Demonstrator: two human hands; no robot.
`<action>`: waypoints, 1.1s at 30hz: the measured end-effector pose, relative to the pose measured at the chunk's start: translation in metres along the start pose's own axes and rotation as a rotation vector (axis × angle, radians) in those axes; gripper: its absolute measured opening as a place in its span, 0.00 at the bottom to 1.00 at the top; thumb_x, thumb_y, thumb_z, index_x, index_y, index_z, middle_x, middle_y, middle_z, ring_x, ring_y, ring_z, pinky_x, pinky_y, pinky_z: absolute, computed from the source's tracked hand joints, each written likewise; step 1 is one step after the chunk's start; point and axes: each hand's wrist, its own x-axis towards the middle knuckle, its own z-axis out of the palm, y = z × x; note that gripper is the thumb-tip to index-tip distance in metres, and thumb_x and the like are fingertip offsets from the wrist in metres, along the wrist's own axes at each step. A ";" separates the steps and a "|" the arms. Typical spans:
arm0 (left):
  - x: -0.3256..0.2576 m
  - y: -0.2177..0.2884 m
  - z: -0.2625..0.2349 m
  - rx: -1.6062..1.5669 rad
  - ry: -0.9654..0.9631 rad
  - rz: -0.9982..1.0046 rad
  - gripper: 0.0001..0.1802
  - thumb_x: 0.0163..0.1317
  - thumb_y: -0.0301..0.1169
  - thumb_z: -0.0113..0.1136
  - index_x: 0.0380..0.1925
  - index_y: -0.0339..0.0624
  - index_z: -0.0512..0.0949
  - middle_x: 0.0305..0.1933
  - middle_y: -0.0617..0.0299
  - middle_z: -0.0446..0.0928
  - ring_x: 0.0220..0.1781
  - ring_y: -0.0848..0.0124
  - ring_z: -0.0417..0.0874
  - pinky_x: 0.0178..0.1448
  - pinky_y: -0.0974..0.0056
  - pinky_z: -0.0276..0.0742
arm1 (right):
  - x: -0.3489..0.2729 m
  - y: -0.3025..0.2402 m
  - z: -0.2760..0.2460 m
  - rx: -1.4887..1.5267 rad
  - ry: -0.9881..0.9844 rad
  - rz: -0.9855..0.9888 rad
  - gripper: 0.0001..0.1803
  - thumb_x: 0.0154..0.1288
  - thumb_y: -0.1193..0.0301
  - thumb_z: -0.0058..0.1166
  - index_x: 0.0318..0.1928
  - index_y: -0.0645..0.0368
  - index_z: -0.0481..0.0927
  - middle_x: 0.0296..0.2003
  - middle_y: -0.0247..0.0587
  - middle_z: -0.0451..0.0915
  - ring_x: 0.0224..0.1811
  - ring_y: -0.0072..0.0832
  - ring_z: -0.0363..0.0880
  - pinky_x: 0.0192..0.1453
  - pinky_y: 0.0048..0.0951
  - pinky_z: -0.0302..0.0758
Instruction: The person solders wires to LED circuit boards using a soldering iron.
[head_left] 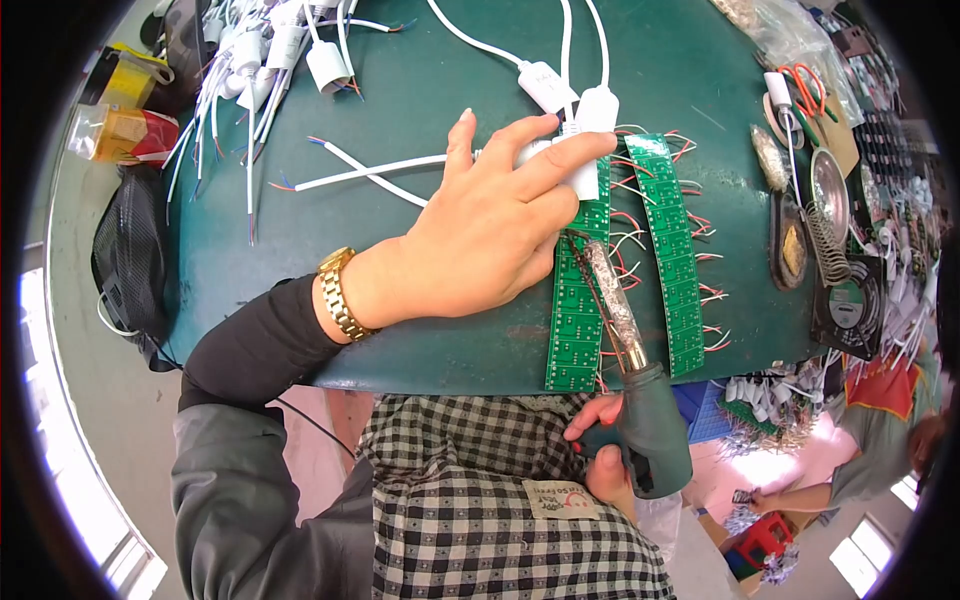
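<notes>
My left hand (490, 215), with a gold watch (338, 295) at the wrist, reaches over the table with bent fingers. Its fingers close on a white plastic cable connector (584, 178) at the upper end of a green circuit board strip (575, 345). The grip is partly hidden under the hand. Low at the table's front edge, my right hand (608, 470) wraps round the dark handle of a soldering iron (618, 310). The iron's blackened tip lies over the same strip, just beside my left fingers. A second green board strip (668, 255) with red and white wires lies to the right.
White cables with connectors (545, 87) run off the far edge. A bundle of white lamp sockets (285, 45) lies far left. On the right are an iron stand with a coil (828, 245), orange-handled scissors (803, 88) and a round metal dish (830, 190). Another person (860, 460) works at lower right.
</notes>
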 end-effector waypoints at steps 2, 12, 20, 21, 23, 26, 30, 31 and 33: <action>0.000 0.001 -0.001 0.025 -0.004 -0.009 0.09 0.46 0.21 0.59 0.26 0.39 0.68 0.69 0.59 0.60 0.66 0.48 0.62 0.58 0.25 0.54 | 0.001 -0.005 0.001 -0.070 -0.037 0.017 0.25 0.58 0.54 0.58 0.45 0.64 0.72 0.30 0.38 0.76 0.28 0.23 0.74 0.31 0.23 0.69; 0.000 0.004 0.002 0.052 0.016 -0.029 0.10 0.45 0.21 0.60 0.25 0.38 0.68 0.69 0.59 0.60 0.66 0.47 0.62 0.57 0.25 0.54 | -0.002 -0.001 -0.002 -0.032 0.028 0.012 0.30 0.57 0.50 0.60 0.47 0.63 0.72 0.27 0.38 0.76 0.28 0.23 0.73 0.32 0.23 0.69; -0.002 0.004 0.003 0.081 0.023 -0.024 0.11 0.45 0.24 0.62 0.24 0.39 0.68 0.70 0.59 0.60 0.66 0.48 0.62 0.57 0.25 0.55 | -0.009 0.013 -0.026 0.062 -0.072 0.059 0.23 0.55 0.58 0.63 0.43 0.63 0.76 0.32 0.36 0.78 0.33 0.21 0.74 0.39 0.22 0.70; -0.001 0.004 0.003 0.080 0.027 -0.019 0.11 0.45 0.24 0.62 0.24 0.39 0.68 0.70 0.59 0.60 0.66 0.48 0.62 0.57 0.25 0.55 | -0.009 0.009 -0.026 0.046 -0.084 0.083 0.22 0.54 0.58 0.63 0.41 0.62 0.77 0.32 0.35 0.78 0.33 0.21 0.74 0.38 0.21 0.70; 0.000 0.005 0.004 0.073 0.032 -0.008 0.11 0.45 0.24 0.62 0.24 0.38 0.68 0.69 0.59 0.60 0.66 0.49 0.62 0.57 0.25 0.55 | -0.010 0.007 -0.027 0.027 -0.093 0.104 0.20 0.54 0.58 0.63 0.39 0.62 0.78 0.31 0.34 0.78 0.33 0.20 0.74 0.38 0.21 0.69; -0.001 0.004 0.004 0.079 0.029 -0.013 0.11 0.45 0.24 0.62 0.24 0.38 0.68 0.69 0.59 0.60 0.66 0.49 0.62 0.56 0.25 0.55 | -0.012 0.014 -0.020 0.018 -0.062 0.009 0.23 0.56 0.59 0.63 0.45 0.63 0.74 0.32 0.37 0.78 0.32 0.23 0.76 0.39 0.24 0.72; -0.002 0.002 0.002 0.069 0.033 -0.017 0.11 0.46 0.23 0.62 0.25 0.38 0.68 0.69 0.59 0.60 0.67 0.48 0.61 0.56 0.26 0.56 | -0.012 0.030 -0.020 0.162 0.064 -0.208 0.30 0.60 0.56 0.60 0.52 0.64 0.65 0.32 0.46 0.76 0.29 0.32 0.77 0.34 0.33 0.77; -0.001 0.001 0.001 0.040 0.018 0.001 0.11 0.45 0.24 0.62 0.26 0.38 0.68 0.69 0.57 0.60 0.67 0.48 0.61 0.57 0.27 0.57 | -0.011 0.031 -0.022 0.155 0.080 -0.251 0.32 0.61 0.54 0.58 0.54 0.63 0.61 0.30 0.48 0.74 0.26 0.35 0.76 0.29 0.35 0.76; -0.001 -0.004 0.001 0.015 0.007 0.023 0.12 0.45 0.24 0.63 0.26 0.38 0.69 0.69 0.56 0.60 0.67 0.48 0.62 0.57 0.29 0.58 | -0.012 0.034 -0.019 0.177 0.139 -0.283 0.32 0.62 0.54 0.57 0.55 0.62 0.61 0.31 0.48 0.74 0.26 0.35 0.76 0.30 0.35 0.76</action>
